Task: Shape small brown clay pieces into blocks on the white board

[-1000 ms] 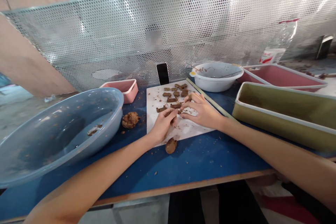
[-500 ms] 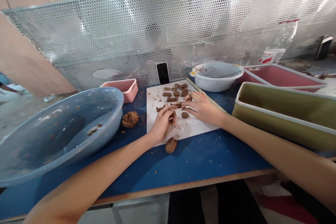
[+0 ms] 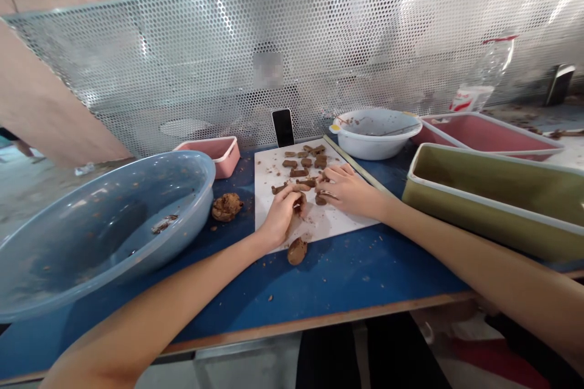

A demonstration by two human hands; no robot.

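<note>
A white board (image 3: 314, 226) lies on the blue table (image 3: 347, 282) with several small brown clay pieces (image 3: 302, 163) in rows at its far half. My left hand (image 3: 279, 214) rests on the board with its fingers curled round a brown clay piece (image 3: 300, 200). My right hand (image 3: 349, 190) lies just to the right, fingers pinching another small clay piece (image 3: 320, 199) on the board. A brown clay lump (image 3: 297, 251) sits at the board's near edge, and a bigger crumbly lump (image 3: 227, 207) lies left of the board.
A large blue basin (image 3: 98, 228) fills the left. A pink box (image 3: 214, 154), an upright phone (image 3: 283, 127) and a white bowl (image 3: 376, 132) stand at the back before a perforated metal screen (image 3: 228, 55). A green tray (image 3: 493, 197) and a pink tray (image 3: 490, 134) are on the right.
Both hands shifted slightly over the board. My right hand drew back a little toward me and now pinches a small clay piece that lay free half a second ago.
</note>
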